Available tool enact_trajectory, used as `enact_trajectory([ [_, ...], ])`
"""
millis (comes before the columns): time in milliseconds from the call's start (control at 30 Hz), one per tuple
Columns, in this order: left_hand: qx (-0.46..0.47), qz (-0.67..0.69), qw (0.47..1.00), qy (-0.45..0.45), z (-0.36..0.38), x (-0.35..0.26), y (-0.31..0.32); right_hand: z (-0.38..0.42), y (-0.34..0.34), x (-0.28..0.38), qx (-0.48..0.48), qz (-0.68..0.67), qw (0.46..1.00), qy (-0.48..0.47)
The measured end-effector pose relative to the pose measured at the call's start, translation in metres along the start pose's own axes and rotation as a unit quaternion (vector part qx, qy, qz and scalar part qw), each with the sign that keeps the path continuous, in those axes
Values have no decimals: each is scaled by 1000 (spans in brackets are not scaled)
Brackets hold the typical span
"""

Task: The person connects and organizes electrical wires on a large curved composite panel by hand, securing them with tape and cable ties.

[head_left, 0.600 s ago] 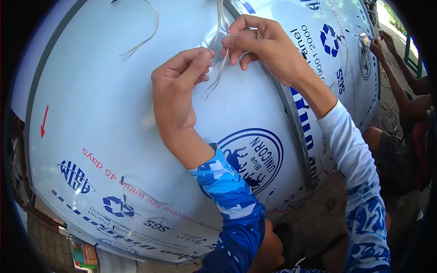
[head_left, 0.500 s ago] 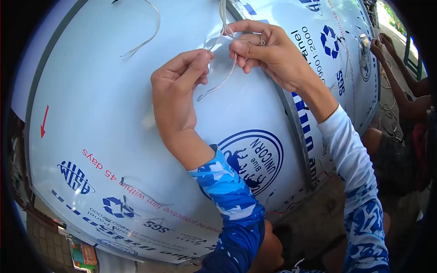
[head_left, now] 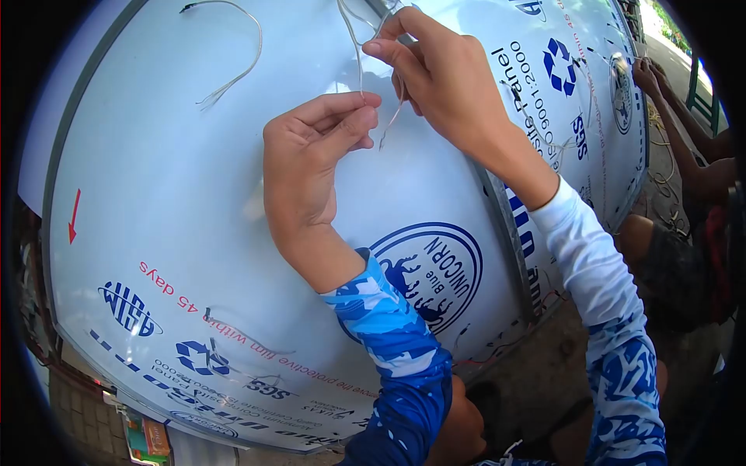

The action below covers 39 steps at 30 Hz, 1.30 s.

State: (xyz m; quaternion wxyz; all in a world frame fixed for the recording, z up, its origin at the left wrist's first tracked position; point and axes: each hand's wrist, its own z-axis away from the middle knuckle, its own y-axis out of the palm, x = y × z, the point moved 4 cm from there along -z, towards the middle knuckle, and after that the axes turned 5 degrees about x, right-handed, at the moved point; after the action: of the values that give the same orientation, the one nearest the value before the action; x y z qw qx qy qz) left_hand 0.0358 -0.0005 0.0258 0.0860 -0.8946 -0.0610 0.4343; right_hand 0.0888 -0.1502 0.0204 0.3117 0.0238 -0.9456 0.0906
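Observation:
My left hand (head_left: 307, 159) is closed, its thumb and forefinger pinching the lower part of a thin pale wire (head_left: 359, 66) that comes down from the top edge. Up and to the right, my right hand (head_left: 454, 89) has thumb and forefinger closed on another strand of the same wires. From beneath its curled fingers hangs a twisted wire end (head_left: 392, 123), its tip loose in the air. Both hands are above a white composite panel (head_left: 194, 179) with blue and red print. The right hand's fingertips partly cover the wires.
Another loose wire (head_left: 259, 50) curls over the panel at upper left. A grey metal bar (head_left: 505, 221) crosses the panel under my right forearm. Short wires (head_left: 249, 334) poke out near the lower print. At far right, another person's hands (head_left: 646, 75) are over the panel's edge.
My right hand has moved up and turned its back toward me, drawing the strands apart. My left hand has shifted slightly right. The hanging wire end has moved up and right.

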Motion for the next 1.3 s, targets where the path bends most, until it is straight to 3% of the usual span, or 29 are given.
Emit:
enact_trajectory([
  [33, 2, -1, 1000, -6, 0, 0, 2, -3, -4, 3, -58, 126, 984, -108],
  [100, 6, -2, 1000, -12, -2, 2, 6, 0, -6, 9, -116, 250, 938, -211],
  [200, 22, 10, 1000, -14, -5, 4, 11, 8, -13, 19, -184, 235, 923, -243],
  [300, 36, 26, 999, -20, -7, 5, 20, 3, -11, 15, -163, 199, 949, -181],
  [367, 33, 19, 999, -25, -10, 6, 24, -3, -9, 9, -232, 160, 927, -249],
  [500, 17, 22, 999, -19, -12, 9, 27, -6, -6, 13, -247, 141, 927, -245],
  [567, -6, 11, 1000, -4, -14, 10, 27, -10, -10, 12, -262, 78, 952, -138],
  [767, -84, 16, 996, 35, -17, 11, 23, -14, -12, 12, -273, 4, 960, -58],
  [1067, -109, -60, 991, 45, -18, 11, 20, -15, -11, 9, -242, -31, 969, -23],
  [1200, -103, -8, 992, 76, -19, 12, 23, -15, -12, 11, -255, -32, 965, -45],
  [1300, -97, -27, 993, 68, -18, 12, 23, -7, -13, 15, -219, -61, 974, 1],
])
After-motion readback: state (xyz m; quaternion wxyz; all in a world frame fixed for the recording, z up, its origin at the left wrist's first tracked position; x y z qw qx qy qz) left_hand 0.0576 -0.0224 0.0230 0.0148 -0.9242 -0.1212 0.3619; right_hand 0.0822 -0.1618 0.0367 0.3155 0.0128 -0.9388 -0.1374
